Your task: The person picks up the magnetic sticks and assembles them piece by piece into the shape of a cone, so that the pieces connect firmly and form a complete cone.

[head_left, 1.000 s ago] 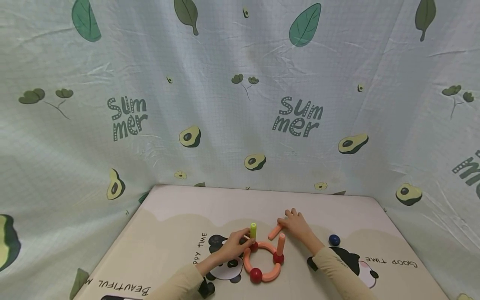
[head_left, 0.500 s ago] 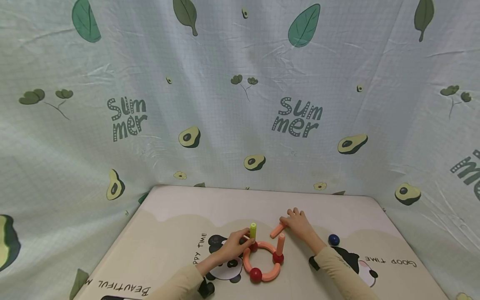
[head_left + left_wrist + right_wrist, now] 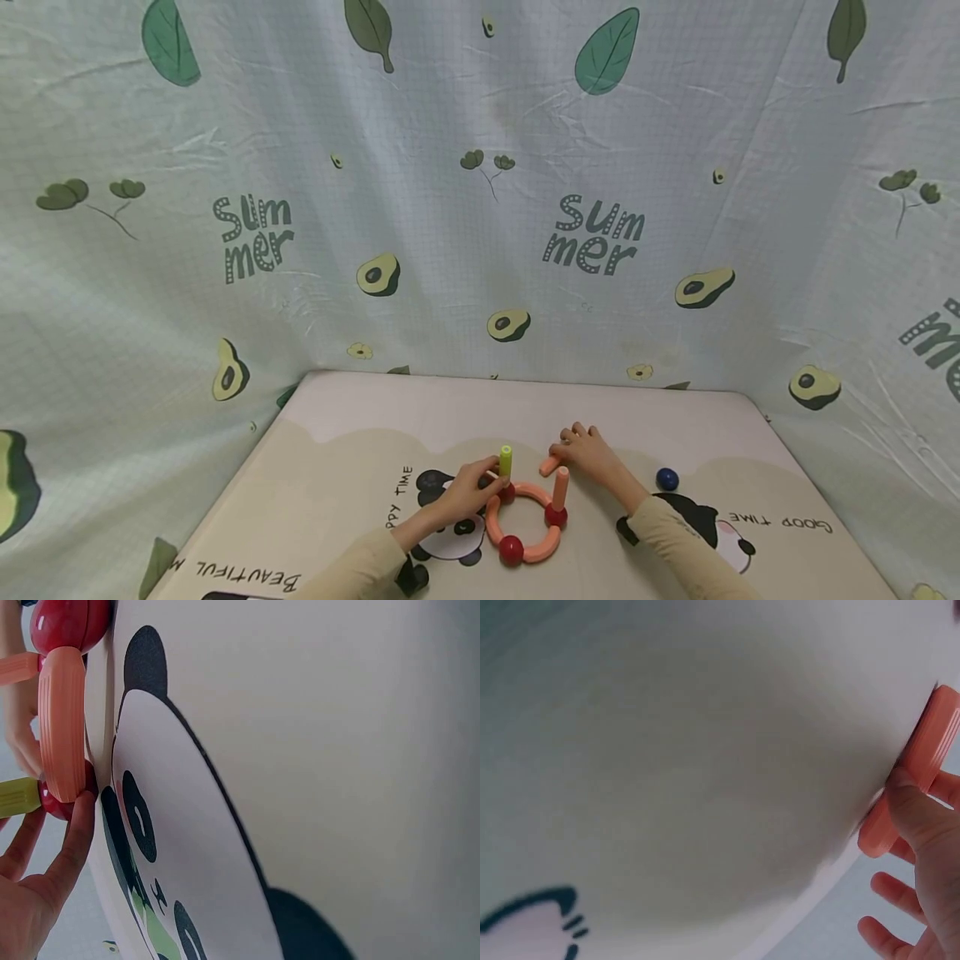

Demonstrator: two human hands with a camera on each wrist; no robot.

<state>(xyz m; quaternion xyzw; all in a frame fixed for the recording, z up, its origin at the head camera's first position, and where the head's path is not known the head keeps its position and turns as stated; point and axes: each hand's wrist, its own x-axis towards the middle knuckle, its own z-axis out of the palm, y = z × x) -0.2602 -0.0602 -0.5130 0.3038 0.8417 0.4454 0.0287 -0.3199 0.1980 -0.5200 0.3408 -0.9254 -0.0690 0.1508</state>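
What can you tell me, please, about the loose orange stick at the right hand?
The orange stick is short and looks straight, with rounded ends and fine lengthwise grooves; it looks like plastic. The right hand pinches it, thumb across its middle. It lies slantwise, low along the table, beyond the ring and apart from it. Whether it touches the tabletop, I cannot tell.
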